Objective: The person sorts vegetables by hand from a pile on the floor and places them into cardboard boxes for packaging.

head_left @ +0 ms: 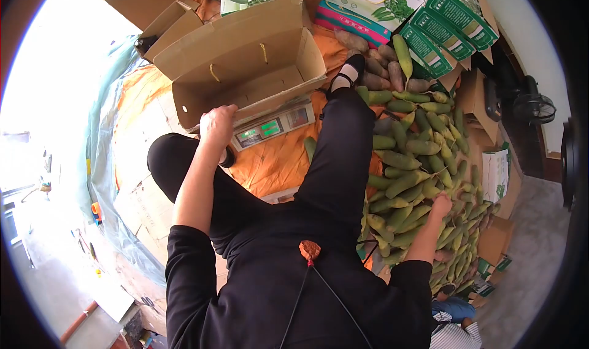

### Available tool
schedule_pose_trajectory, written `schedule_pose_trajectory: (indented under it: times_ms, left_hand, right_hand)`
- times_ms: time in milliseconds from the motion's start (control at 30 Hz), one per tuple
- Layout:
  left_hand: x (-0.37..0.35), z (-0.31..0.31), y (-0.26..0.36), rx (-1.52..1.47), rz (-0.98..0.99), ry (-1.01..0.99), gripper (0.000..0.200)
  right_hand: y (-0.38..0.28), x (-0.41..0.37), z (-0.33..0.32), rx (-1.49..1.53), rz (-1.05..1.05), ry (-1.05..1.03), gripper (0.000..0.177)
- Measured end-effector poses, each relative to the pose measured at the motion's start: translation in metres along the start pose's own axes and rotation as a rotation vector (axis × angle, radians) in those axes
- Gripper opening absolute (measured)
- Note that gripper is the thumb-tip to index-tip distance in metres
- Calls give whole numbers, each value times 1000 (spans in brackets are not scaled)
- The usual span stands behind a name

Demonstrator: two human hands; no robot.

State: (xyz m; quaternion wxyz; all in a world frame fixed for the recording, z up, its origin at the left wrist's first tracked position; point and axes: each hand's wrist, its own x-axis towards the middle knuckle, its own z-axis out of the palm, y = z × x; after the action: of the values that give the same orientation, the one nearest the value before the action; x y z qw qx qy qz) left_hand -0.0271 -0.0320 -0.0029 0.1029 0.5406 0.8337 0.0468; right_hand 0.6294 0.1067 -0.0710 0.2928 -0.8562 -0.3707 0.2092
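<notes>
An open, empty-looking cardboard box (245, 82) with yellow cord loops rests on a scale (270, 128), whose green display is lit. My left hand (218, 125) lies at the box's near left corner, fingers curled over its edge. To the right is a large pile of green radishes (402, 159). My right hand (440, 205) is over this pile, its fingers closed against the radishes; what it holds, if anything, is too small to make out.
Printed green and white cartons (454, 21) stand at the top right. Reddish radishes (374, 73) lie by my foot. A black fan (534, 108) is at the right, and a person in a striped top (457, 335) is at the bottom right. Orange sheeting (264, 165) covers the floor.
</notes>
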Motion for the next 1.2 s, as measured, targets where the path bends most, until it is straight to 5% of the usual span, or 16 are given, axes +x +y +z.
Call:
schedule_pose_trajectory:
  times_ms: [100,233,633,767,900,967,1033,1100,1200]
  left_hand:
    - [1,0,0,-7,14,-7,22]
    - [2,0,-1,-8,34,-30,21]
    - [-1,-1,3,-35,19,4,25]
    - [-3,0,4,-16,47,17,21]
    - [-2,-1,8,19,36,-24,21]
    - [-1,2,6,8,52,1,21]
    - [-1,0,5,0,43,-13,21]
    - [1,-1,5,-6,43,-26,21]
    - [1,1,4,-23,47,-36,21]
  right_hand:
    - [-56,-19,-14,-164,-8,-115,31]
    - [-109,-45,-18,-20,-82,-95,29]
    - [-344,-192,-14,605,-879,-602,30]
    - [-399,-238,31,544,-1020,-909,27]
    - [-411,-280,130,406,-1095,-1105,23]
    - [-397,-302,188,267,-1449,-1001,26]
    - [-392,-339,211,16,-1420,-1027,22]
    - [-370,-357,262,44,-1662,-973,21]
    - [-360,-377,286,-103,-1579,-1117,22]
